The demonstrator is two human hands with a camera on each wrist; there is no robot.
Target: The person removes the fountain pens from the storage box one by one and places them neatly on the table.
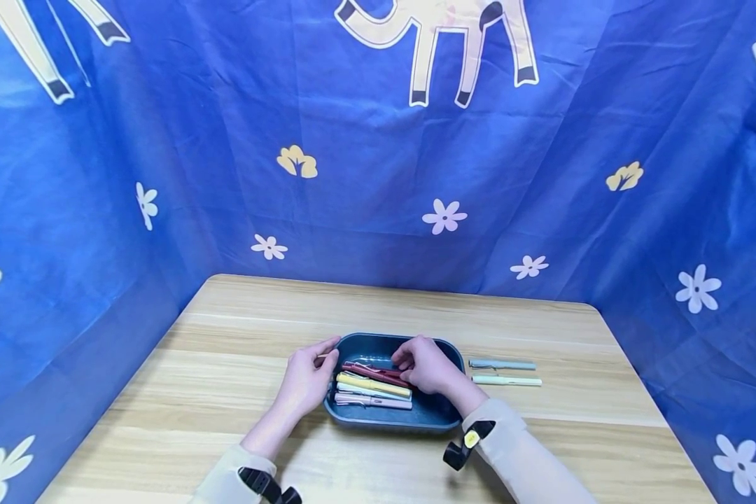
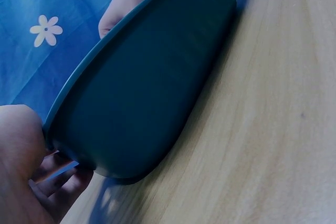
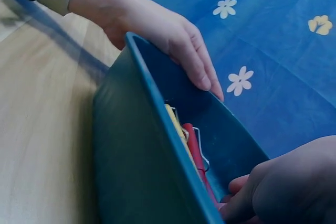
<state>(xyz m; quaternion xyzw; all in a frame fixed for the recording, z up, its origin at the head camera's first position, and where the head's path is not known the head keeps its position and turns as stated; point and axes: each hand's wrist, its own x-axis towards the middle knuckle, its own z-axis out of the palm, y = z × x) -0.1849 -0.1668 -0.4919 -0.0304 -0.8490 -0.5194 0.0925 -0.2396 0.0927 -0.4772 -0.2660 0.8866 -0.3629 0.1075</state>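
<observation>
A dark teal oblong bin point(image 1: 390, 423) stands on the table with several clip pens inside. Among them are a dark red pen point(image 1: 378, 375), a yellow pen point(image 1: 374, 386) and a pale pink pen point(image 1: 373, 400). At the bin's left end, my left hand point(image 1: 306, 379) grips the rim, its fingers partly hidden by the wall in the left wrist view. My right hand point(image 1: 430, 365) reaches into the bin from the right. Its curled thumb and fingers pinch the right end of the dark red pen, seen also as a red pen point(image 3: 193, 142) in the right wrist view.
To the right of the bin, a light blue pen point(image 1: 502, 365) and a pale green pen point(image 1: 507, 381) lie side by side on the wooden table point(image 1: 239, 322). A blue patterned curtain point(image 1: 365, 203) surrounds the table at the back and sides.
</observation>
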